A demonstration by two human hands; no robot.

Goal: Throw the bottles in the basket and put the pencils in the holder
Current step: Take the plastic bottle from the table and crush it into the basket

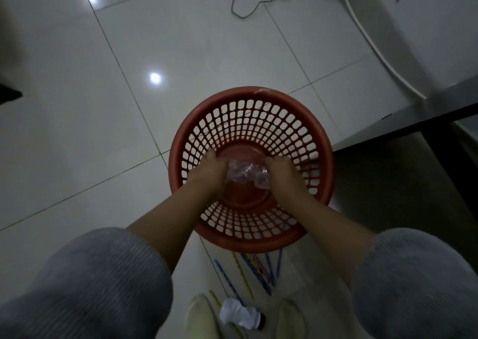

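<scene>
A round red lattice basket (250,98) stands on the tiled floor. Both my hands reach down inside it. My left hand (207,172) and my right hand (283,173) grip the two ends of a crumpled clear plastic bottle (247,174) held just above the basket's bottom. Several coloured pencils (254,271) lie on the floor on the near side of the basket. A second crushed clear bottle (241,314) with a dark cap lies between my feet. No pencil holder is in view.
A dark table edge (403,129) runs along the right. A grey cable (245,5) and a black plug lie on the floor at the top. My pale shoes (200,318) stand at the bottom. White tiles stretch to the left.
</scene>
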